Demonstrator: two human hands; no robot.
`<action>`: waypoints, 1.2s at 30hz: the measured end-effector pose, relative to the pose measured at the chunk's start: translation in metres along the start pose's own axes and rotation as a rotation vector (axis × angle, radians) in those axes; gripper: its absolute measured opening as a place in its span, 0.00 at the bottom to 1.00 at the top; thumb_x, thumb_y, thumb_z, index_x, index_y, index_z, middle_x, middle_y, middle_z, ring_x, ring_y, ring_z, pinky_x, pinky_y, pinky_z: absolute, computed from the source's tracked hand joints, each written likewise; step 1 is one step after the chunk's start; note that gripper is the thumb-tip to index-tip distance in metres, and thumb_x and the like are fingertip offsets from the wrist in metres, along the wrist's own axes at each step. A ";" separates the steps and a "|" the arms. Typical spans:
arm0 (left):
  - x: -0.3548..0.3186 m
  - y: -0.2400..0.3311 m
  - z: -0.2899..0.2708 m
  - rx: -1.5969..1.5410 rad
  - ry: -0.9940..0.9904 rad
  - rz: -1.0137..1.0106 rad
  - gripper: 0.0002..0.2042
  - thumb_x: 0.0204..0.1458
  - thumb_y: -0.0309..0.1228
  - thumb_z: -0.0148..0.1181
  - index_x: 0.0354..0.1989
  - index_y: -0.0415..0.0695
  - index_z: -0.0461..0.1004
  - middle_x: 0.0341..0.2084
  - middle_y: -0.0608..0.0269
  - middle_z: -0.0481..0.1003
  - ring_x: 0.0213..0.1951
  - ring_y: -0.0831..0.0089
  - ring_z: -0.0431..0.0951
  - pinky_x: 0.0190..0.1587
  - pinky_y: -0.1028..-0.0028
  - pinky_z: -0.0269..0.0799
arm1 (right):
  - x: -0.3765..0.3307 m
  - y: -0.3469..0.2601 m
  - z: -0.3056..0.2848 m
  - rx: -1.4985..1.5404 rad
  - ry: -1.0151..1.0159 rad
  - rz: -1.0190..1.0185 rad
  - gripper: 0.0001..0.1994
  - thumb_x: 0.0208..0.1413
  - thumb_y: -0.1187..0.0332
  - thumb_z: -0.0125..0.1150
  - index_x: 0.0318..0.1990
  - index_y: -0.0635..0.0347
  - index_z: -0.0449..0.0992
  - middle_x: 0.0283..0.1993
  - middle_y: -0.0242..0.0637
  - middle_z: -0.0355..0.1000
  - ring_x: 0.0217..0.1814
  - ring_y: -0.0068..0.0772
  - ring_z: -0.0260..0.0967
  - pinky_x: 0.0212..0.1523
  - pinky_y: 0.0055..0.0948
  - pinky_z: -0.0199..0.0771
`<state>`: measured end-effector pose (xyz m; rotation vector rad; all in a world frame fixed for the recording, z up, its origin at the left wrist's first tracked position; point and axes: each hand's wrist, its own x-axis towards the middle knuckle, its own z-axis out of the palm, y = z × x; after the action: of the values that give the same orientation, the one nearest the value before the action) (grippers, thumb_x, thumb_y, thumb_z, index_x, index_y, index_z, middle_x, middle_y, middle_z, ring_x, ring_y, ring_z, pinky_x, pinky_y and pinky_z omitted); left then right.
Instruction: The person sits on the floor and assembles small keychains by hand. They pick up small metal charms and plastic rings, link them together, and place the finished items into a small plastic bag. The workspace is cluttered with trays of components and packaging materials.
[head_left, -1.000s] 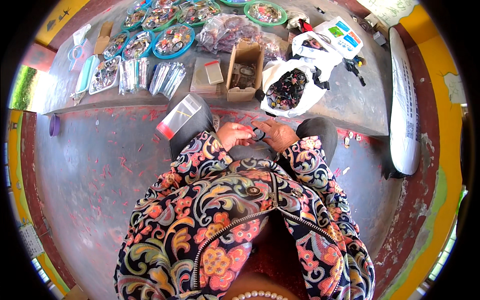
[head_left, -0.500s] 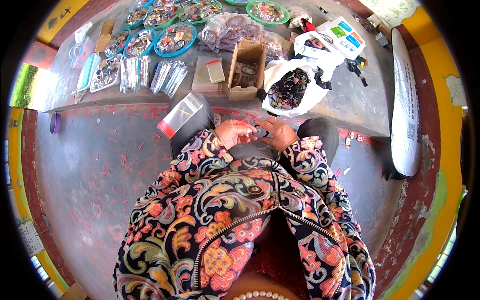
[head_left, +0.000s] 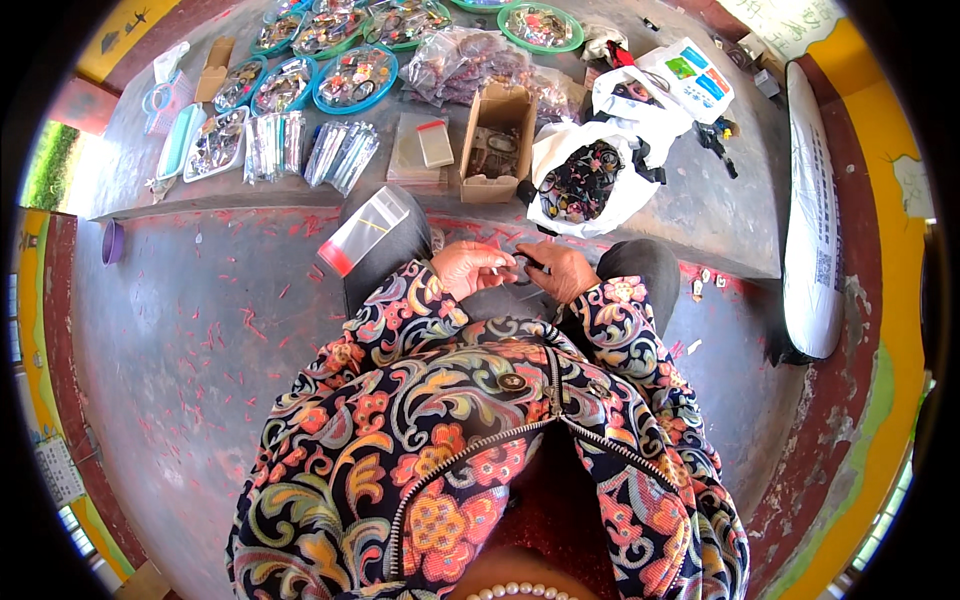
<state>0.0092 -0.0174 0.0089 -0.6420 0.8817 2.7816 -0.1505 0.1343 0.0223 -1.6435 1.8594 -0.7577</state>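
Above my lap, my left hand and my right hand face each other with fingers closed in pinches. Between them is a thin black hair tie, a loop gripped from both sides; a small pale bit shows at the left fingertips, too small to name. Just beyond stands a white plastic bag, open and full of black hair ties with colourful beads. A clear zip bag with a red edge lies on my left knee.
The raised ledge holds an open cardboard box, clear sleeves, packs of slim wrapped items, blue round trays of trinkets and heaped plastic bags. A long white sack leans at right. Red scraps litter the floor.
The right fingers have shifted and curled in, so the black loop between my hands shows more plainly. The view has moved slightly; the other things lie as before.
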 end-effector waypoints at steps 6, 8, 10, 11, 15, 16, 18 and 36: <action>-0.005 0.004 0.006 -0.095 -0.070 0.029 0.08 0.48 0.24 0.50 0.35 0.33 0.71 0.37 0.51 0.71 0.40 0.63 0.73 0.38 0.79 0.71 | 0.002 -0.017 -0.001 0.148 0.045 0.058 0.32 0.36 0.69 0.64 0.54 0.53 0.60 0.39 0.40 0.67 0.37 0.38 0.69 0.37 0.30 0.69; -0.005 0.004 0.006 -0.116 -0.091 0.037 0.08 0.49 0.24 0.50 0.35 0.33 0.71 0.37 0.49 0.71 0.40 0.63 0.73 0.38 0.79 0.71 | 0.003 -0.021 -0.002 0.244 0.030 0.106 0.31 0.36 0.71 0.64 0.53 0.54 0.61 0.39 0.40 0.67 0.37 0.37 0.69 0.37 0.28 0.69; -0.005 0.004 0.006 -0.118 -0.073 0.045 0.08 0.49 0.24 0.50 0.35 0.33 0.71 0.38 0.48 0.71 0.40 0.63 0.73 0.38 0.79 0.72 | 0.002 -0.011 0.000 0.271 0.079 0.034 0.27 0.38 0.73 0.62 0.50 0.57 0.64 0.39 0.41 0.67 0.36 0.36 0.69 0.36 0.27 0.69; -0.004 0.005 0.006 -0.118 -0.063 0.048 0.08 0.49 0.24 0.50 0.35 0.33 0.71 0.38 0.48 0.71 0.40 0.63 0.73 0.37 0.79 0.72 | 0.002 -0.006 0.000 0.286 0.106 -0.002 0.25 0.39 0.74 0.62 0.49 0.58 0.66 0.39 0.41 0.67 0.36 0.36 0.68 0.36 0.26 0.69; -0.007 0.005 0.006 -0.120 -0.054 0.063 0.08 0.49 0.24 0.50 0.35 0.32 0.71 0.37 0.49 0.71 0.40 0.62 0.73 0.37 0.79 0.72 | 0.003 -0.007 -0.007 0.489 0.055 0.049 0.17 0.43 0.76 0.59 0.44 0.63 0.70 0.33 0.36 0.69 0.31 0.25 0.67 0.29 0.22 0.68; -0.008 0.006 0.007 -0.120 -0.048 0.068 0.08 0.49 0.24 0.50 0.35 0.32 0.71 0.37 0.49 0.71 0.40 0.62 0.73 0.37 0.79 0.72 | 0.003 -0.010 -0.009 0.605 0.022 0.136 0.16 0.44 0.76 0.59 0.44 0.63 0.71 0.32 0.34 0.69 0.29 0.22 0.66 0.27 0.20 0.66; -0.009 0.007 0.007 -0.120 -0.031 0.067 0.09 0.49 0.24 0.50 0.35 0.32 0.71 0.36 0.50 0.72 0.40 0.62 0.73 0.37 0.79 0.72 | 0.004 -0.008 -0.011 0.765 -0.019 0.255 0.15 0.45 0.76 0.58 0.44 0.63 0.71 0.30 0.31 0.69 0.28 0.18 0.65 0.24 0.17 0.65; -0.009 0.007 0.012 -0.109 0.023 0.059 0.08 0.49 0.23 0.50 0.36 0.32 0.71 0.36 0.52 0.72 0.40 0.60 0.73 0.38 0.78 0.71 | 0.007 0.001 -0.009 1.206 -0.102 0.241 0.25 0.43 0.75 0.61 0.52 0.64 0.62 0.38 0.33 0.68 0.37 0.21 0.65 0.35 0.17 0.67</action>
<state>0.0109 -0.0162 0.0249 -0.6762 0.7701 2.8966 -0.1581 0.1277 0.0274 -0.6417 1.0531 -1.2816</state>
